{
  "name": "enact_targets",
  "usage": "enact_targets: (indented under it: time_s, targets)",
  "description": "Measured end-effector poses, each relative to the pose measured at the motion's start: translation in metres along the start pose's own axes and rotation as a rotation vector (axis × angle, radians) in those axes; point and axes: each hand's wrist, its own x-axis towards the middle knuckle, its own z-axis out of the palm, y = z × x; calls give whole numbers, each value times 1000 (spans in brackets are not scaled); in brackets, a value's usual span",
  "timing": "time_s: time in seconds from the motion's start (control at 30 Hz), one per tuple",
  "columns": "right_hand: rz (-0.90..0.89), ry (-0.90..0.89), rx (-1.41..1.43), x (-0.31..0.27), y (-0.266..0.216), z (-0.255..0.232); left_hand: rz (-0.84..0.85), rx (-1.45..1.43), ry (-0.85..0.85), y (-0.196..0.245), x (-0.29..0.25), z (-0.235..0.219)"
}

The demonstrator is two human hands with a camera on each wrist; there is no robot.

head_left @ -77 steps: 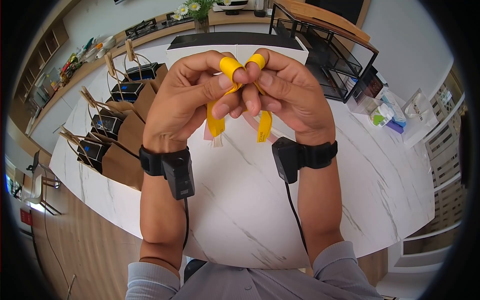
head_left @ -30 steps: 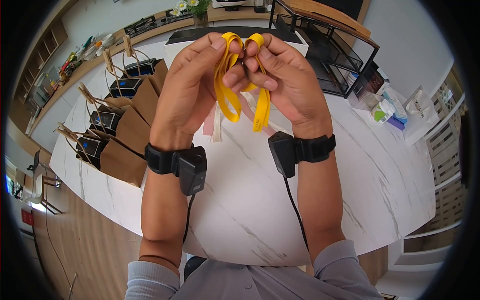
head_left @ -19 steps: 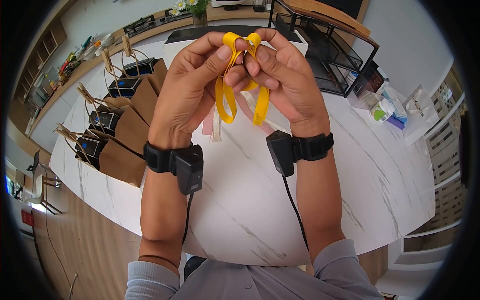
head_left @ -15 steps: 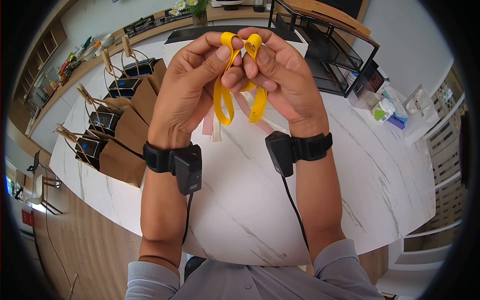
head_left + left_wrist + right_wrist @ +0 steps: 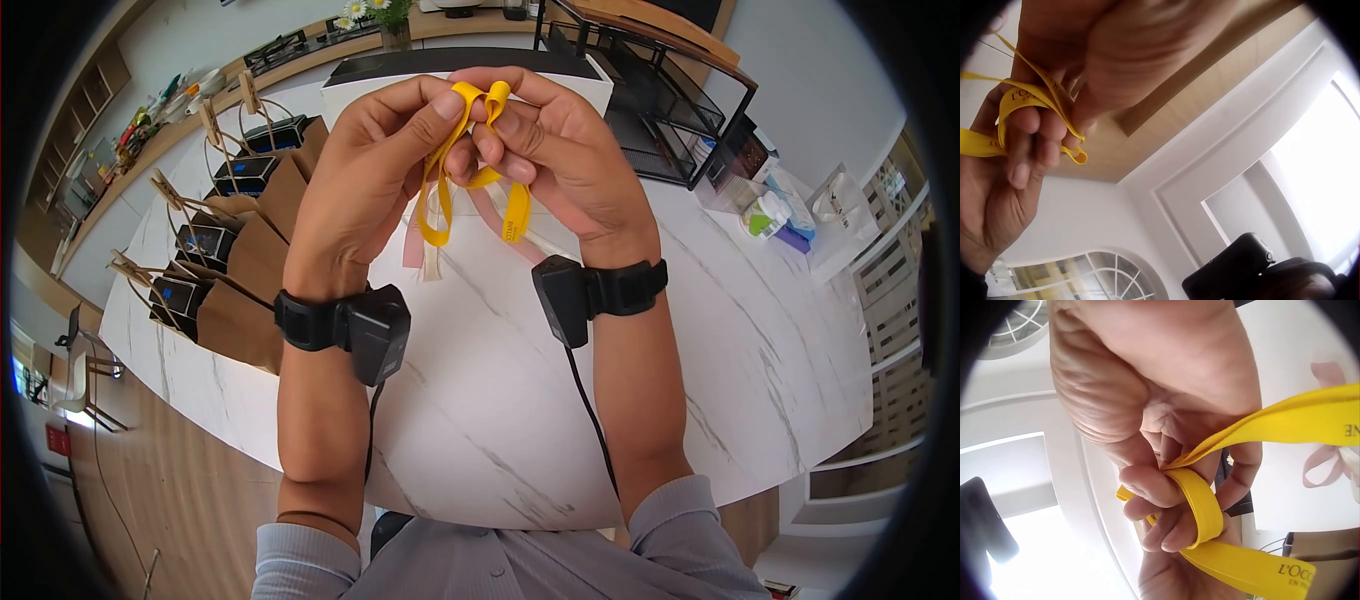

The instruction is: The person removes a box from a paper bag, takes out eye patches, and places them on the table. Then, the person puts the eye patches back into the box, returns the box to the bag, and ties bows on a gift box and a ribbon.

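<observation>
Both hands are raised close together over the table, working one yellow printed ribbon [image 5: 437, 215]. My left hand [image 5: 375, 165] pinches a loop of it between thumb and forefinger. Opposite, my right hand [image 5: 575, 165] pinches a second small loop, its fingertips right beside the left ones. A long loop hangs below the left hand, and a printed tail drops below the right. In the right wrist view the yellow ribbon [image 5: 1204, 512] wraps around fingers between the hands. Behind them, pink and cream ribbons [image 5: 490, 212] lie against a white box [image 5: 345, 103] with a black top.
Brown paper bags [image 5: 240, 325] holding black boxes stand in a row at the left, wooden clothespins [image 5: 165, 185] on their handles. A black mesh rack [image 5: 660, 120] stands at the back right. Beside it are small packages [image 5: 770, 220] on the marble-patterned table [image 5: 500, 420].
The two yellow loops have come together and grown smaller at the fingertips. Since half a second ago both hands have dropped slightly, and the right forefinger has moved leftward over the left one.
</observation>
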Motion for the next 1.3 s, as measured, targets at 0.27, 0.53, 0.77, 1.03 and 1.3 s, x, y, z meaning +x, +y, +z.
enact_targets:
  time_s: [0.27,0.53,0.77,1.03,1.3]
  targets:
    - [-18,10,31,2,6,-9,1,16,129,-1,3,7]
    - [9,40,25,1,5,-11,114,-15,182,-5,4,-1]
    - [-5,78,-304,3,-2,15,433,531,472,-12,7,16]
    - [12,181,-337,2,-8,17,382,426,136,4,2,12]
    - [-2,253,-344,2,-6,22,262,390,110,7,-1,9]
